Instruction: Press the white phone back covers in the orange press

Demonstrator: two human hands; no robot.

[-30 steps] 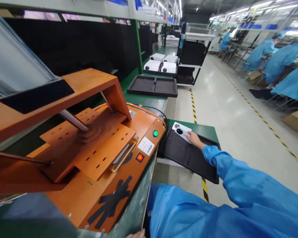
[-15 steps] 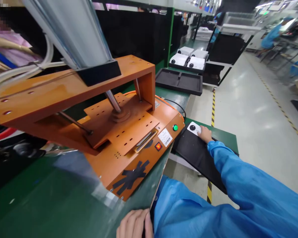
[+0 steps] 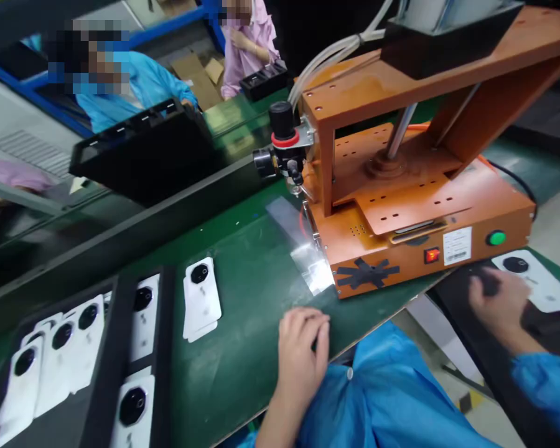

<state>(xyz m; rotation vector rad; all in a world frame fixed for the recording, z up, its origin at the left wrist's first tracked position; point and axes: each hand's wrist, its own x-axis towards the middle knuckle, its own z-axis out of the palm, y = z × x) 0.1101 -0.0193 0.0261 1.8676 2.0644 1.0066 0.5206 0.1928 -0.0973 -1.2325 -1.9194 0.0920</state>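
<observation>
My left hand (image 3: 303, 342) rests on the green tabletop (image 3: 242, 367) near its front edge. Its fingers are curled together, and a small dark spot shows beside the thumb; whether it is an object I cannot make out. My right hand (image 3: 501, 305), slightly blurred, is over a black surface (image 3: 466, 330) at the right, thumb and fingers apart. Just beyond it lies a white phone back cover (image 3: 548, 286) with a round black camera ring. Between and behind my hands stands an orange press (image 3: 429, 205) with a lit green button (image 3: 496, 238).
Several white covers lie in a black divided tray (image 3: 165, 348) at the left. A small stack of covers (image 3: 203, 298) lies on the tabletop. A pressure regulator (image 3: 287, 149) juts from the press's left side. Across the bench, a person in blue (image 3: 144, 81) is beside a black tray (image 3: 144, 149).
The view has swung left, bringing the tray of covers and the cover stack into sight. My right hand has come off the cover beside it and its fingers have parted.
</observation>
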